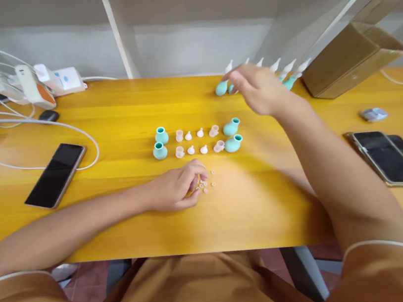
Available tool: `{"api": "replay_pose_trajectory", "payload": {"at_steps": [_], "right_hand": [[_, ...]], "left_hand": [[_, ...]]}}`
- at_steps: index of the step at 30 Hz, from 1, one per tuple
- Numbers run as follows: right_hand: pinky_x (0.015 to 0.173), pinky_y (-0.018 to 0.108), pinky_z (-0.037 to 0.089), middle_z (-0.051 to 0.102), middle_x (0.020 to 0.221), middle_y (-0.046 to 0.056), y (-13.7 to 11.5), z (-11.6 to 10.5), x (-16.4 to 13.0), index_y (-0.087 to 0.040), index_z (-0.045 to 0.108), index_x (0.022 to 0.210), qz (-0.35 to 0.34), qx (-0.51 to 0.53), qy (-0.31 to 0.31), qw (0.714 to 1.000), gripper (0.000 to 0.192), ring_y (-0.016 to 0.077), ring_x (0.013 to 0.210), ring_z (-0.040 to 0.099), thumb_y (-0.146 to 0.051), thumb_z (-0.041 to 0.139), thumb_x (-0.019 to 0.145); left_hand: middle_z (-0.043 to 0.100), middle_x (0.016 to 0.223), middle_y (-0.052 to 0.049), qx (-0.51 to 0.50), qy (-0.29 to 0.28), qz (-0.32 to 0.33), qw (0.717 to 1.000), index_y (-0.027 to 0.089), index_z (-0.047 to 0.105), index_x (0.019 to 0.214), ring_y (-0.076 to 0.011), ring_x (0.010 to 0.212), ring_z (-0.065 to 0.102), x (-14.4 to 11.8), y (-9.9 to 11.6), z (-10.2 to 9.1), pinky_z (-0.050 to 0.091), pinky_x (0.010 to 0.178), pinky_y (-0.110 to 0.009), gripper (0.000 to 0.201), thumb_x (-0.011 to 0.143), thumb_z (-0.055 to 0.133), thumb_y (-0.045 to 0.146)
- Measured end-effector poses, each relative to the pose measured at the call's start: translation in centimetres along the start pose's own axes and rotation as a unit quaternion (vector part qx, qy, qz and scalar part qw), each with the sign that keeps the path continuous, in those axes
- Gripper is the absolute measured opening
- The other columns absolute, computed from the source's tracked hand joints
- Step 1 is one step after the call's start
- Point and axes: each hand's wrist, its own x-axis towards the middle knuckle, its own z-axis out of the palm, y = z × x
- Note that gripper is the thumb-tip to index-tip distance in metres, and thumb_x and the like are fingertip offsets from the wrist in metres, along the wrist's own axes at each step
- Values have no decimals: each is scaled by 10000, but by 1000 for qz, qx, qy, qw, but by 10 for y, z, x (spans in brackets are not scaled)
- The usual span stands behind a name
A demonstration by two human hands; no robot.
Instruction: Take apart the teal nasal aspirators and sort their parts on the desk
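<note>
My left hand (180,186) rests on the table, thumb and forefinger apart around a scatter of small pale rings (205,190). No ring is visibly gripped. Toward the back right, my right hand (258,88) reaches over a row of teal bulbs with white pointed nozzles (221,88); its forefinger and thumb extend, slightly blurred, with nothing visible held. The hand hides part of that row. Between the hands, teal open-necked pots (160,151) stand at left, and matching teal pots (233,143) lie tilted at right. Pale pink cups (179,152) and small pink stemmed pieces (191,150) are set between them.
A dark phone (55,176) lies at left near white cables (82,130), a power strip (64,81) and a black mouse (48,116). At right are an open cardboard box (353,57), another phone (388,157) and a small packet (374,114). White shelving (205,45) rises behind.
</note>
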Motion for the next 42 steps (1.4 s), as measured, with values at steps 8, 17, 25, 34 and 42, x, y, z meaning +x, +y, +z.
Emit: {"api": "replay_pose_trajectory", "payload": {"at_steps": [8, 17, 25, 34, 42], "right_hand": [[1224, 428, 390, 713, 1432, 240, 26, 20, 51, -77, 737, 1237, 131, -43, -14, 990, 436, 226, 1431, 605, -397, 441, 1237], [983, 403, 511, 796, 1045, 142, -8, -6, 42, -113, 792, 1120, 66, -27, 107, 992, 511, 197, 898, 694, -517, 493, 1210], [873, 496, 691, 854, 1087, 103, -126, -35, -63, -298, 901, 1224, -17, 431, 65, 900, 358, 302, 1019, 835, -562, 686, 1113], [1289, 649, 522, 636, 1677, 54, -155, 48, -139, -406, 600, 1658, 12, 392, 17, 920, 469, 338, 1566, 601, -452, 477, 1208], [1182, 658, 605, 630, 1653, 109, -148, 53, -140, -389, 564, 1672, -33, 338, 32, 940, 496, 374, 1498, 637, -444, 452, 1193]], "left_hand": [[622, 1165, -64, 42, -9, 8, 999, 238, 388, 1341, -94, 708, 567, -1, -1, 1, 489, 660, -247, 409, 1009, 575, 90], [663, 1079, -42, 43, 52, 3, 998, 232, 486, 1228, -118, 765, 622, -2, 4, -4, 527, 708, -258, 245, 1018, 556, 127], [575, 1101, -39, 19, 183, 26, 983, 249, 464, 1335, -136, 784, 554, -8, -6, -4, 541, 682, -276, 398, 1023, 658, 402], [673, 1244, -92, -76, 142, -38, 986, 294, 407, 1554, -194, 925, 716, -4, -6, 7, 632, 806, -347, 849, 891, 912, 456], [677, 1157, -61, 54, 128, -63, 988, 244, 470, 1365, -207, 952, 686, -2, 7, -4, 591, 850, -357, 571, 829, 630, 130]]}}
